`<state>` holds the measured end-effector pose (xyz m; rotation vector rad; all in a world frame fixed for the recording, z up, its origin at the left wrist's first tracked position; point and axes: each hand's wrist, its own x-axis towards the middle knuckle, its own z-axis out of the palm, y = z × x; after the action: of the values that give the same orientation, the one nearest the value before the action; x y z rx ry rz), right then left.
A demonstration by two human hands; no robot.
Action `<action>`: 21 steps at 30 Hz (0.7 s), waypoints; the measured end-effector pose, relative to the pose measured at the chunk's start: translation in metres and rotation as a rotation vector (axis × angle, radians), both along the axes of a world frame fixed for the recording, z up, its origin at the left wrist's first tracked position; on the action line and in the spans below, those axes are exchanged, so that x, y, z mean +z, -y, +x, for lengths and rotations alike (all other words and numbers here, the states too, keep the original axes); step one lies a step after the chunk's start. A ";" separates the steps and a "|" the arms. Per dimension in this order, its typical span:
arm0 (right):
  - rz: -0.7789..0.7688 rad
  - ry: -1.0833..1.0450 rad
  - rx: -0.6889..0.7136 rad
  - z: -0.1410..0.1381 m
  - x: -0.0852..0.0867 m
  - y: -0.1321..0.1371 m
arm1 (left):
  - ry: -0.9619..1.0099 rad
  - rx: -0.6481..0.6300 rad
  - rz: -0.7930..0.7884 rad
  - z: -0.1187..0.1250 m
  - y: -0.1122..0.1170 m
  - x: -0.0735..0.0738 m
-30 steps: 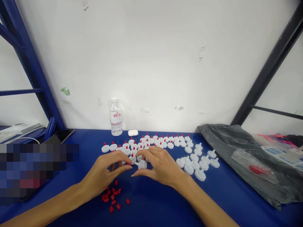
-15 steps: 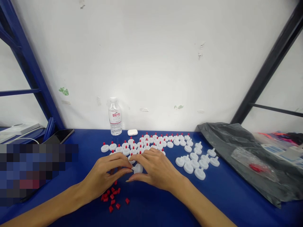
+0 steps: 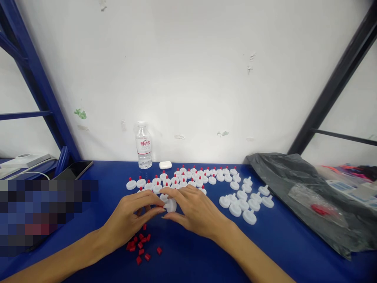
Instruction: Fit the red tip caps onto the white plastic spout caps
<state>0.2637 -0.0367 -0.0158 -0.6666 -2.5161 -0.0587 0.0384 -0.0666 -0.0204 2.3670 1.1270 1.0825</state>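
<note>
My right hand (image 3: 196, 208) holds a white spouted bottle cap (image 3: 171, 205) between thumb and fingers, its spout turned to the left. The fingertips of my left hand (image 3: 134, 212) are pinched on a small red tip cap (image 3: 161, 204) at the end of that spout; the fingers hide most of it. Below my hands lies a loose pile of red tip caps (image 3: 141, 243). Behind them stand several white caps with red tips (image 3: 157, 188). On the right is a group of white caps with bare spouts (image 3: 249, 216).
A clear water bottle (image 3: 144, 147) and a white rounded case (image 3: 165, 165) stand by the wall. To the right lies a grey plastic bag (image 3: 294, 188) with a clear packet of red pieces (image 3: 321, 209) on it. A dark phone-like device (image 3: 77, 169) is at the left.
The white cap has come up against the red tip cap in my left fingers. My right thumb and fingers have closed around the white cap.
</note>
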 end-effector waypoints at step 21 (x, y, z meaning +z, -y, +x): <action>0.355 -0.319 0.133 -0.004 0.001 0.002 | 0.545 -0.322 -0.801 0.005 0.005 0.011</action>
<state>0.2600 -0.0383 -0.0145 -0.3330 -2.1609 -0.3173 0.0434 -0.0718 -0.0090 1.4402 0.7397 0.8551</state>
